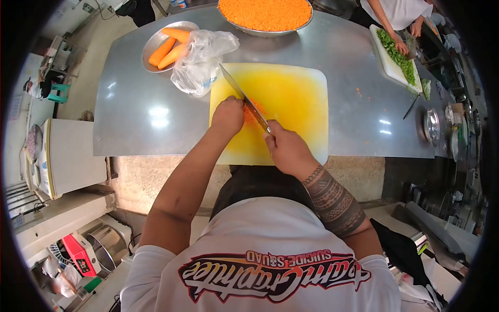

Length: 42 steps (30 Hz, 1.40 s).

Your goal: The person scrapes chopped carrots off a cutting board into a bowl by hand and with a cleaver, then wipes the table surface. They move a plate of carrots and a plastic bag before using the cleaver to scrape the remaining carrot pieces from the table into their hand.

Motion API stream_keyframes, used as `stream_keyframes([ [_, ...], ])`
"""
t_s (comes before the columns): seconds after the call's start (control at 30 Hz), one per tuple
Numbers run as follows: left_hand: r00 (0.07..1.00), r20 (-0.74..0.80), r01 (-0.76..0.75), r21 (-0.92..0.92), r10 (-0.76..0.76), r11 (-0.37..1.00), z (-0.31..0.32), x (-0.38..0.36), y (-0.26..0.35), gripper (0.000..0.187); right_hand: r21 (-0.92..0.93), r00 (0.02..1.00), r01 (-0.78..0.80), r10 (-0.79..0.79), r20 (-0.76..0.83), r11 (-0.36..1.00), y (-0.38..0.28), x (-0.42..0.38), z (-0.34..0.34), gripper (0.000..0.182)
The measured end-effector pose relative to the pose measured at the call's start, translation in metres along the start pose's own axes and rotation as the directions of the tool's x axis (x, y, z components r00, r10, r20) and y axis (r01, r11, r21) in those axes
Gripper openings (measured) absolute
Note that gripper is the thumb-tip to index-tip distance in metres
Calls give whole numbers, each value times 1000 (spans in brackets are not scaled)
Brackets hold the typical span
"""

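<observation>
Arms point(191, 171) angled inward, left hand point(228, 115) curled, right hand point(289, 147) clenched near it

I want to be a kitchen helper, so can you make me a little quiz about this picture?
1. Which hand holds the knife, left or right?
2. True or false: the chopped greens are on the yellow board.
3. The whole carrots are in a: a) cup, b) bowl, c) box.

Key: 1. The right hand. 2. False, the chopped greens are on the white board. 3. b, the bowl.
</observation>
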State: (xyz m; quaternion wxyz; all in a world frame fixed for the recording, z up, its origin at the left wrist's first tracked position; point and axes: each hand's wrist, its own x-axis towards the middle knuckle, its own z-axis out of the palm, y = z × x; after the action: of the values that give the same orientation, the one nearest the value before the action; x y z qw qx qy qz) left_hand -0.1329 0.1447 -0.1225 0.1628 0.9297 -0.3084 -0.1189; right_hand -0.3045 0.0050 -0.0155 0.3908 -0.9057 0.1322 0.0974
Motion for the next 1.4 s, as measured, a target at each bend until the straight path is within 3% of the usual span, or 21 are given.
stream_keyframes([
  [0.1, 1000, 11, -12, -27, 12, 1000, 1, 1, -2, 27, -80, 994, 88, -94, -64, 993, 14, 8, 23, 28],
  [0.23, 999, 0, -32, 37, 32, 999, 2, -5, -6, 26, -80, 997, 67, -69, -29, 995, 7, 1, 14, 28],
  [0.43, 999, 53, 1, -43, 1, 999, -6, -16, -8, 29, -104, 997, 80, -78, 18, 991, 6, -1, 15, 30],
  [0.53, 999, -1, -46, -23, 46, 999, -2, -20, -12, 30, -138, 996, 92, -89, 24, 986, 14, 5, 23, 31],
  [0.83, 998, -31, 47, -88, -50, 995, -4, -40, -12, 25, -121, 982, 189, -184, 47, 975, 18, -4, 25, 34],
  [1.13, 995, -10, 95, -24, -95, 995, -4, -60, -10, 23, -62, 972, 227, -221, 82, 972, 26, -15, 25, 31],
  [1.23, 994, -19, 109, -93, -111, 990, 0, -65, -14, 23, -49, 966, 248, -242, 95, 968, 39, -4, 24, 32],
  [1.33, 961, -232, 95, -232, -150, 968, 5, -75, -9, 28, -82, 960, 278, -275, 42, 957, 53, -4, -6, 31],
  [1.4, 924, -341, 120, -162, -170, 979, 9, -68, -10, 30, -194, 947, 304, -318, -44, 933, 73, -8, -30, 31],
])
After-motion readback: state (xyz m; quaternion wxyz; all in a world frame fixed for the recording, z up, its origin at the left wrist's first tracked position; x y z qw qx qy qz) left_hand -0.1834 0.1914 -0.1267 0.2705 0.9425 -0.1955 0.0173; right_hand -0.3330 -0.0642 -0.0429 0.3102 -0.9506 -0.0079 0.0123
